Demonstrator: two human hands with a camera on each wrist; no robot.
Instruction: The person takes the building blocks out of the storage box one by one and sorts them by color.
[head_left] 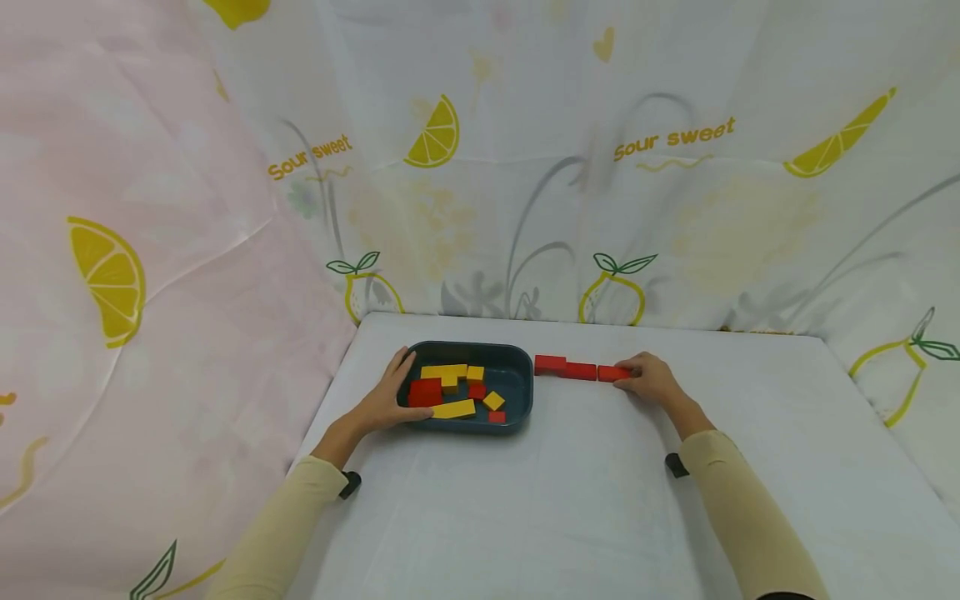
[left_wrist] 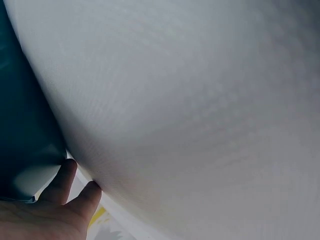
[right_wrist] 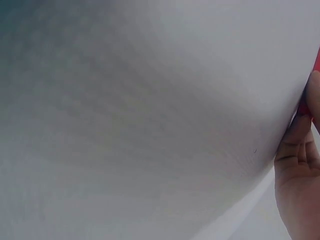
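Observation:
A dark blue-green tray with rounded corners holds red and yellow blocks. My left hand rests against its left end, fingers spread along the outside and thumb over the near rim. In the left wrist view, straight fingers reach beside the tray wall. To the right of the tray, my right hand pinches the right end of a red block. That block lines up end to end with a middle red block and a left red block.
Inside the tray are a larger red block, a long yellow block, another yellow bar and several small cubes. A white cloth covers the table. Lemon-printed fabric hangs behind and to the sides.

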